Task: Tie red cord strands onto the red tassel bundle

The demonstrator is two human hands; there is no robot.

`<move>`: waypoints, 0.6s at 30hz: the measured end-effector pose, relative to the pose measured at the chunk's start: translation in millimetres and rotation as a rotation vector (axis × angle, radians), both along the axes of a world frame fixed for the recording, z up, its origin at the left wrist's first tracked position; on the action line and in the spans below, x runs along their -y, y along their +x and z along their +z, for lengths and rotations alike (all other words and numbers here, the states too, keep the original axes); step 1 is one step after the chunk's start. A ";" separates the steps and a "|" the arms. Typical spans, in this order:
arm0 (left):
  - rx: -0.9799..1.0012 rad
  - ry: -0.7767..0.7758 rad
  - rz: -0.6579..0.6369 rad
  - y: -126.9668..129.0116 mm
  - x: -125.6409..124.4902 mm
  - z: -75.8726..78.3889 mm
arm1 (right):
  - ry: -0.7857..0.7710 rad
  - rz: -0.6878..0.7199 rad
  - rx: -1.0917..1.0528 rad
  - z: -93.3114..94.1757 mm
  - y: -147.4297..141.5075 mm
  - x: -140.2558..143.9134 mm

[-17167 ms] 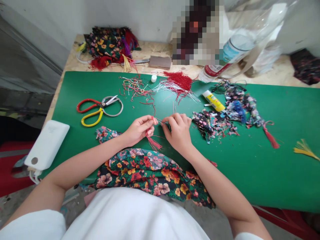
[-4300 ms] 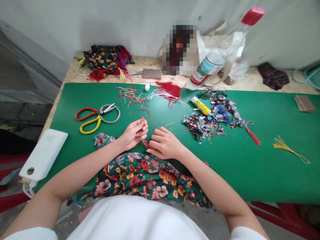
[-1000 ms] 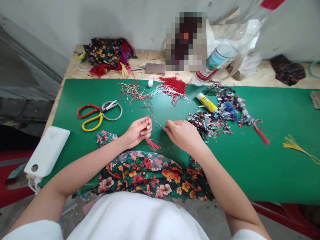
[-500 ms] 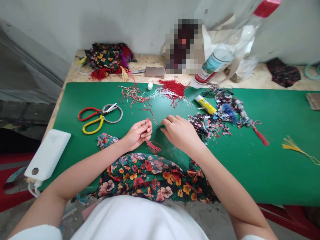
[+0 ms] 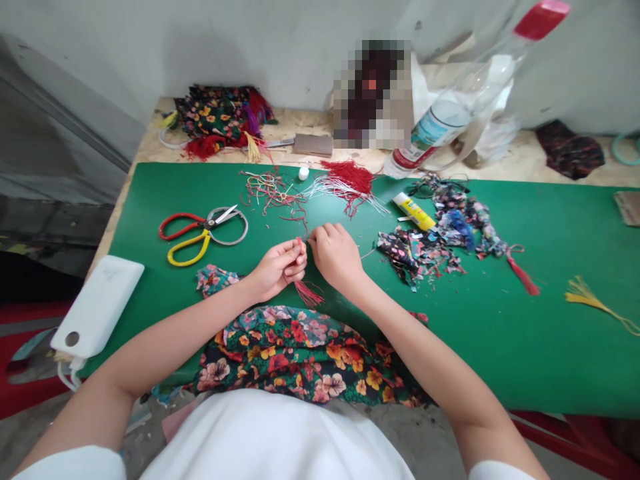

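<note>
My left hand (image 5: 281, 268) is closed on a red tassel (image 5: 309, 294), its fringe hanging below my fingers and a bit of its red top showing above them. Close beside it, my right hand (image 5: 334, 257) has its fingers pinched together near the tassel's top. A thin cord (image 5: 369, 253) shows to the right of that hand; its path through the fingers is mostly hidden. Floral cloth (image 5: 305, 353) lies along the table's near edge, below both hands. Behind them are a tangle of cut cords (image 5: 270, 189) and a bundle of red and white strings (image 5: 347, 180).
Scissors (image 5: 205, 230) with red and yellow handles and a white power bank (image 5: 97, 307) lie to the left. A glue stick (image 5: 414, 211), fabric scraps (image 5: 425, 253), another red tassel (image 5: 523, 270) and a yellow tassel (image 5: 595, 300) are on the right. A tilted plastic bottle (image 5: 430, 133) stands behind.
My right hand has moved left, up close to my left hand. The left hand keeps its hold on the tassel. The view has shifted slightly.
</note>
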State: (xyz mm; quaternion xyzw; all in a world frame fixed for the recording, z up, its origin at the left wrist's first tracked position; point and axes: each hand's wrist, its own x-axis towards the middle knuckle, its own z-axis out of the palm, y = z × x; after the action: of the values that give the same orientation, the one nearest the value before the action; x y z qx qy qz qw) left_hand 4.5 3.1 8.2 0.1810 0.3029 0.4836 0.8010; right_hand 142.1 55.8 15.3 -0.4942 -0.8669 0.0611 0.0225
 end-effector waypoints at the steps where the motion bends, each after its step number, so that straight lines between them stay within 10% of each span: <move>1: 0.001 0.004 -0.001 0.1 0.2 -0.3 | -0.002 0.000 -0.008 -0.4 0.5 0.2; 18: -0.189 0.103 -0.025 4.7 2.9 -1.7 | -0.411 -0.192 -1.026 2.2 11.3 27.0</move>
State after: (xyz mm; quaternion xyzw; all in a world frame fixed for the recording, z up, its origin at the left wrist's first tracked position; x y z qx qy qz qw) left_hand 9.2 0.3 6.5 0.2706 0.3498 0.4690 0.7645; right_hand 153.4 28.8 17.6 -0.4720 -0.6663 0.4590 0.3502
